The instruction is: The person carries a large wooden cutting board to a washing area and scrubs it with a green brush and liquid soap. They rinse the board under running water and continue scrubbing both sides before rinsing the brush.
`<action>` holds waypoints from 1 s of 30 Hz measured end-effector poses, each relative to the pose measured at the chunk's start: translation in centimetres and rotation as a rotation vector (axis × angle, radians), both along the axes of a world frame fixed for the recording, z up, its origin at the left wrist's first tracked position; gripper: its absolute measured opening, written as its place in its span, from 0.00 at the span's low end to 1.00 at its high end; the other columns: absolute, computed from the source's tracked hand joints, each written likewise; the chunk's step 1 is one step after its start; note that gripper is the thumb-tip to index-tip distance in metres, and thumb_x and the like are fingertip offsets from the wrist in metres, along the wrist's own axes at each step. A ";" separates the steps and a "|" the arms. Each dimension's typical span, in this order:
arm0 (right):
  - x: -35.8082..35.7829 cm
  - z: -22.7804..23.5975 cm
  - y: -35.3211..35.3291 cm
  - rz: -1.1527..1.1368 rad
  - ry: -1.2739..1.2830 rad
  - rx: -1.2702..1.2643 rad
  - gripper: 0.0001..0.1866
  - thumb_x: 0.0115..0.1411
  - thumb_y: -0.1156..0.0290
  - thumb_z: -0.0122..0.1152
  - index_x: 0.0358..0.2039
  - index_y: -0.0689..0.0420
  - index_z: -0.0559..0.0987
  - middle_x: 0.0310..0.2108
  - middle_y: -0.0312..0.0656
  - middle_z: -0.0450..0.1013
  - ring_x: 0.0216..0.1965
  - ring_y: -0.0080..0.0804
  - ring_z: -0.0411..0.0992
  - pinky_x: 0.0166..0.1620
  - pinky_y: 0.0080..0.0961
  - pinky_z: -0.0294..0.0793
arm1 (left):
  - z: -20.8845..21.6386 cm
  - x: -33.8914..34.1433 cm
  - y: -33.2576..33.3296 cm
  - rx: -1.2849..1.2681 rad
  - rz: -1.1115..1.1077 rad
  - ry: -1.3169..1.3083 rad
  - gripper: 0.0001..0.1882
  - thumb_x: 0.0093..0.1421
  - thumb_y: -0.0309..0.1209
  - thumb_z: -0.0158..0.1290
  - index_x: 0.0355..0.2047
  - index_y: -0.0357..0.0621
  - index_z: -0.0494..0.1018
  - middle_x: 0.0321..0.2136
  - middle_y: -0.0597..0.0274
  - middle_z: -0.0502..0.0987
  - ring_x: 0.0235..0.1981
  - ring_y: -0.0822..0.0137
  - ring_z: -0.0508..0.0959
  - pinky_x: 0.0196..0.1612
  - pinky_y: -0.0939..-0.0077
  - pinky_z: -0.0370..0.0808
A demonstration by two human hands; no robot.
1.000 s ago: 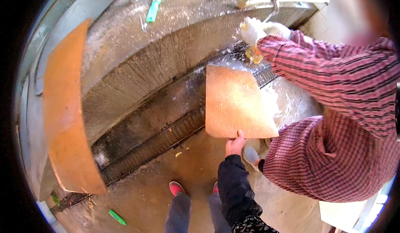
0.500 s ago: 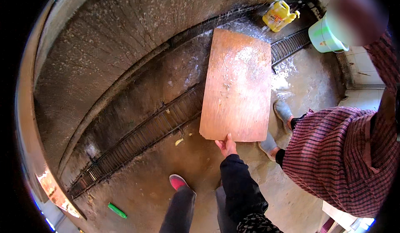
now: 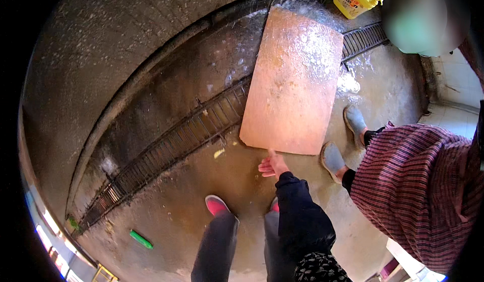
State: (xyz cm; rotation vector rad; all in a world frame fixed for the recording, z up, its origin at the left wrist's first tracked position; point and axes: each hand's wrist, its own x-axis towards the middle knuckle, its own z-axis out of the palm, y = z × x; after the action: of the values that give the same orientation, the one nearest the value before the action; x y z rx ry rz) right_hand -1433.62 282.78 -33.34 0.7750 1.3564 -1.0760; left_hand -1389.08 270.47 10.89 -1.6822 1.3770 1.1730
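Observation:
A large flat wooden board [image 3: 295, 83], wet and shiny toward its far end, lies tilted across the slatted drain channel [image 3: 184, 126]. At its near edge is my right hand [image 3: 274, 165], palm turned left, with the fingers stretched out below the edge. The thumb is raised and reaches the board's near edge; whether it presses on it I cannot tell. Nothing is held in this hand. My left hand is out of view. Water splashes around the board's far end, close to a yellow jug [image 3: 355, 1] with a handle.
On the right stands a person in a striped garment [image 3: 413, 181] and grey shoes [image 3: 333, 160], by a pale green bucket [image 3: 416, 27], partly blurred. A green object [image 3: 141, 239] lies on the wet floor [image 3: 176, 231] at lower left. A curved kerb [image 3: 136, 68] runs behind the drain.
My right hand has loosened from the board's near edge, its fingers now extended below it. In view, the board sits higher and more tilted; the bucket is blurred over.

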 end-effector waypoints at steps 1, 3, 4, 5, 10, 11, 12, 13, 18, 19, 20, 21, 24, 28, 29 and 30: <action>0.5 1.0 0.8 0.120 -0.014 -0.047 0.36 0.63 0.37 0.39 0.49 0.61 0.68 0.39 0.51 0.74 0.37 0.43 0.76 0.33 0.44 0.79 | 0.5 -0.1 0.3 0.001 0.010 -0.007 0.17 0.62 0.40 0.51 0.26 0.38 0.74 0.17 0.61 0.71 0.17 0.68 0.68 0.24 0.74 0.69; 4.5 4.7 2.1 0.026 0.014 -0.023 0.29 0.61 0.43 0.43 0.46 0.57 0.71 0.39 0.46 0.75 0.40 0.41 0.75 0.40 0.46 0.75 | 2.0 -0.2 1.4 0.000 0.061 -0.022 0.17 0.62 0.40 0.51 0.26 0.38 0.74 0.17 0.61 0.71 0.17 0.68 0.69 0.24 0.74 0.69; 6.6 7.3 2.9 -0.025 0.033 -0.018 0.27 0.61 0.44 0.44 0.46 0.55 0.71 0.39 0.45 0.75 0.41 0.40 0.74 0.41 0.45 0.74 | 2.6 -0.2 2.1 0.001 0.099 -0.028 0.17 0.62 0.41 0.51 0.26 0.37 0.74 0.17 0.61 0.71 0.17 0.68 0.69 0.24 0.74 0.70; 8.9 9.4 5.0 -0.077 0.001 -0.054 0.24 0.60 0.48 0.46 0.48 0.52 0.71 0.39 0.43 0.75 0.39 0.39 0.74 0.40 0.43 0.74 | 3.1 -0.7 2.5 0.001 0.132 -0.026 0.18 0.62 0.41 0.51 0.26 0.37 0.74 0.17 0.61 0.71 0.17 0.69 0.69 0.24 0.74 0.70; 17.9 24.1 11.6 0.922 0.336 -0.191 0.23 0.57 0.47 0.52 0.47 0.48 0.75 0.42 0.42 0.74 0.45 0.42 0.73 0.45 0.46 0.71 | 7.8 -2.6 5.3 -0.100 0.720 0.372 0.18 0.63 0.44 0.50 0.31 0.39 0.75 0.20 0.62 0.74 0.21 0.72 0.73 0.23 0.75 0.71; 18.9 26.7 13.1 1.318 0.474 -0.265 0.26 0.56 0.46 0.53 0.49 0.48 0.75 0.46 0.42 0.73 0.48 0.44 0.72 0.49 0.49 0.69 | 8.5 -2.4 6.2 -0.078 0.975 0.486 0.18 0.63 0.45 0.49 0.33 0.41 0.75 0.21 0.64 0.75 0.21 0.71 0.74 0.24 0.76 0.71; 18.0 32.5 11.2 1.496 0.343 -0.129 0.26 0.55 0.46 0.55 0.51 0.45 0.75 0.53 0.42 0.70 0.56 0.48 0.65 0.57 0.51 0.61 | 9.2 -1.6 7.4 -0.074 1.238 0.595 0.18 0.63 0.46 0.49 0.34 0.42 0.75 0.21 0.65 0.76 0.21 0.71 0.74 0.25 0.77 0.72; 17.9 36.0 11.4 1.612 0.502 -0.193 0.25 0.55 0.48 0.56 0.49 0.46 0.76 0.51 0.42 0.70 0.56 0.49 0.65 0.58 0.50 0.61 | 9.8 -0.9 8.5 -0.077 1.503 0.708 0.18 0.63 0.47 0.49 0.35 0.44 0.75 0.22 0.66 0.77 0.21 0.70 0.75 0.25 0.78 0.73; 20.7 45.8 22.2 1.491 0.769 -0.314 0.21 0.55 0.56 0.57 0.47 0.52 0.77 0.53 0.45 0.69 0.61 0.52 0.58 0.62 0.42 0.58 | 14.9 -9.7 7.1 0.323 1.501 0.652 0.32 0.62 0.61 0.35 0.45 0.46 0.73 0.36 0.53 0.79 0.27 0.56 0.76 0.26 0.56 0.75; 20.4 46.2 23.0 1.381 0.796 -0.309 0.20 0.56 0.57 0.57 0.47 0.52 0.77 0.53 0.45 0.70 0.60 0.50 0.60 0.62 0.41 0.60 | 10.9 -9.4 7.4 0.349 1.499 0.764 0.33 0.61 0.61 0.35 0.47 0.47 0.72 0.39 0.51 0.78 0.29 0.53 0.77 0.27 0.53 0.75; 19.5 48.2 23.5 1.216 0.668 -0.260 0.18 0.58 0.60 0.57 0.46 0.55 0.77 0.48 0.46 0.74 0.54 0.42 0.69 0.55 0.36 0.68 | 9.8 -11.9 7.4 0.386 1.483 0.822 0.32 0.62 0.59 0.35 0.48 0.47 0.72 0.39 0.51 0.78 0.30 0.51 0.78 0.29 0.52 0.76; 19.1 48.9 24.7 1.095 0.646 -0.231 0.18 0.58 0.60 0.58 0.45 0.55 0.77 0.47 0.46 0.74 0.52 0.43 0.70 0.54 0.34 0.69 | 9.4 -15.1 7.6 0.415 1.464 0.877 0.30 0.62 0.58 0.36 0.48 0.47 0.71 0.40 0.51 0.78 0.31 0.50 0.78 0.30 0.52 0.76; 19.2 50.7 28.6 0.850 0.642 -0.148 0.17 0.58 0.61 0.61 0.45 0.56 0.78 0.43 0.46 0.76 0.47 0.42 0.73 0.50 0.30 0.71 | 7.7 -24.3 7.7 0.435 1.363 1.062 0.27 0.62 0.56 0.39 0.46 0.49 0.72 0.38 0.53 0.78 0.33 0.51 0.78 0.31 0.52 0.76; 20.3 51.1 32.6 0.886 0.836 -0.076 0.15 0.61 0.61 0.54 0.44 0.55 0.78 0.38 0.46 0.77 0.43 0.41 0.76 0.46 0.30 0.73 | 8.1 -35.3 3.9 0.538 1.176 1.250 0.26 0.59 0.57 0.44 0.47 0.51 0.70 0.38 0.57 0.76 0.37 0.57 0.75 0.37 0.56 0.73; 21.0 50.1 34.8 0.862 0.863 -0.025 0.15 0.61 0.61 0.54 0.44 0.55 0.78 0.38 0.45 0.78 0.43 0.42 0.76 0.46 0.30 0.73 | 11.3 -38.8 5.1 0.454 1.122 1.175 0.28 0.59 0.57 0.45 0.50 0.51 0.68 0.38 0.56 0.75 0.40 0.56 0.73 0.41 0.55 0.71; 22.2 49.2 35.2 0.789 0.812 -0.023 0.15 0.60 0.60 0.54 0.43 0.55 0.78 0.38 0.46 0.77 0.43 0.42 0.75 0.46 0.30 0.73 | 13.0 -39.2 4.6 0.376 1.042 1.161 0.29 0.58 0.57 0.46 0.50 0.50 0.67 0.38 0.57 0.74 0.41 0.57 0.72 0.43 0.57 0.70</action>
State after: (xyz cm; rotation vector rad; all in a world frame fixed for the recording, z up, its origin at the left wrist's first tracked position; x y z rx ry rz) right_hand -1411.40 318.00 15.85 -0.2995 2.0664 -0.7567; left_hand -1428.28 275.03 23.89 -1.4020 0.5608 3.0841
